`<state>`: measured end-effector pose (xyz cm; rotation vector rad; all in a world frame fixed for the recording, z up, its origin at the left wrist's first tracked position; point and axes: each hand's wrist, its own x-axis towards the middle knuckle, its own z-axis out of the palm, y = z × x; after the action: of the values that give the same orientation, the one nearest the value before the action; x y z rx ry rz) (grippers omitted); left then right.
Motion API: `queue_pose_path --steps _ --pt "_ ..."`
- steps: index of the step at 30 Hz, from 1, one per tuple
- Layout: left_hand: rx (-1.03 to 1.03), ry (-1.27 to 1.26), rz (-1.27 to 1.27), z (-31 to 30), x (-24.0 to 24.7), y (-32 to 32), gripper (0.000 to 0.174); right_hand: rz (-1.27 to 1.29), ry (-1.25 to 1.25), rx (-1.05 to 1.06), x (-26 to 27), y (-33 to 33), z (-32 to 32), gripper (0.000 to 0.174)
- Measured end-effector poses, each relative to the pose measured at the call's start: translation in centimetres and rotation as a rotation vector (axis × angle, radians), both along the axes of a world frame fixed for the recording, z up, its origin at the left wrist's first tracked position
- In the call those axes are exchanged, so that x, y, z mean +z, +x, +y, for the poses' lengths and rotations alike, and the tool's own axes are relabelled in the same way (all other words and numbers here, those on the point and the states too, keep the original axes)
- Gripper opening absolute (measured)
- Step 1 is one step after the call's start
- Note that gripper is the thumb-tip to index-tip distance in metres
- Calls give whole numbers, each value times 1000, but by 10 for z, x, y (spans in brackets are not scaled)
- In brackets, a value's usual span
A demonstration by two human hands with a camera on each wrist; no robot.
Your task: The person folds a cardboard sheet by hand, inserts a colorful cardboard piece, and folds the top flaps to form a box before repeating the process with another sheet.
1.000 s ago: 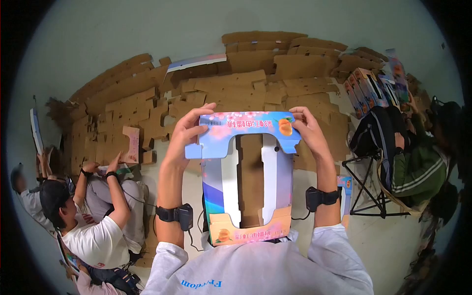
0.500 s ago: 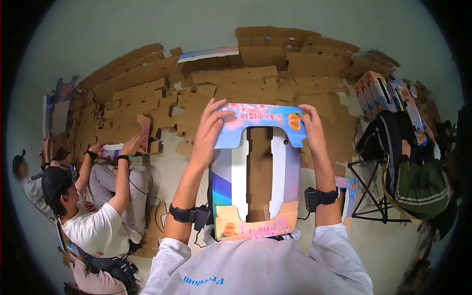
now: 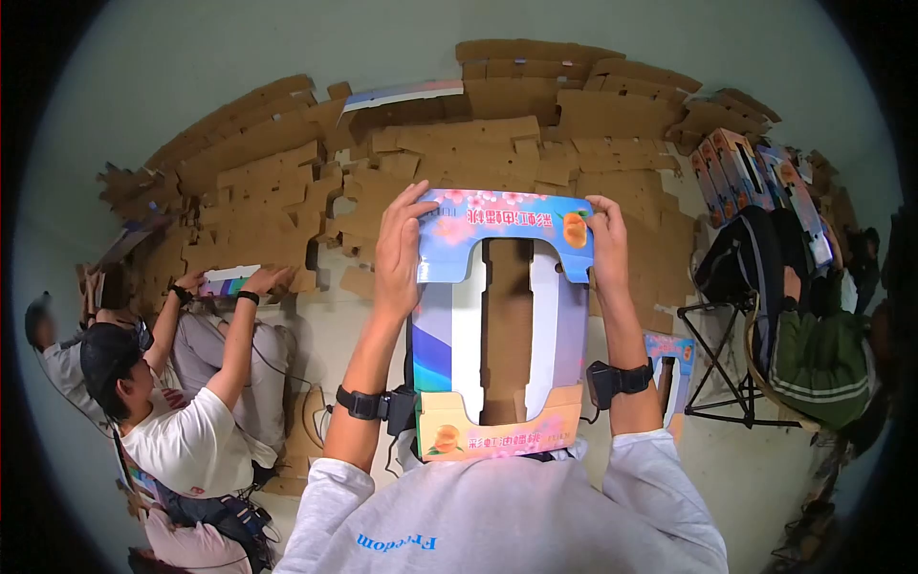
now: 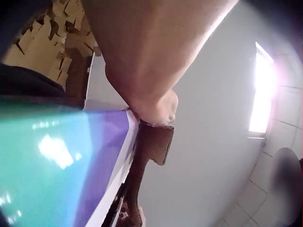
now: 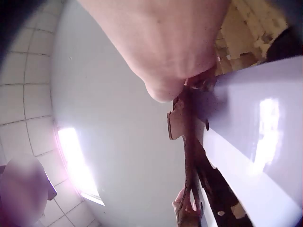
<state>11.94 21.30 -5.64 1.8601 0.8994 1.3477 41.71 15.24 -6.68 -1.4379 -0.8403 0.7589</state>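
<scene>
Brown cardboard pieces [image 3: 459,151] lie beyond the printed box [image 3: 467,325], partly hidden by it

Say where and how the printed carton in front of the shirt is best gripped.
Probably best: pinch the printed carton at both corners of its blue far flap, one hand from each side, where the left hand and right hand hold it. Those corners stand exposed; the middle is widely cut away, and the orange near flap lies close to the shirt.
</scene>
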Motion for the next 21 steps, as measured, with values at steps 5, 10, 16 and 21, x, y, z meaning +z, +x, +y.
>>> queue_pose_path --steps 5,10,16,21 --pt "1 55 234 -3 7 -14 32 -23 10 1 -7 3 -1 32" --pt "45 107 549 -23 18 -24 32 -91 70 8 -20 4 0 32" --pt "-59 -272 -52 -27 20 -6 39 -18 71 17 -14 0 3 32" --pt "-104 -537 -382 -33 41 5 42 -21 72 21 -19 2 3 32"
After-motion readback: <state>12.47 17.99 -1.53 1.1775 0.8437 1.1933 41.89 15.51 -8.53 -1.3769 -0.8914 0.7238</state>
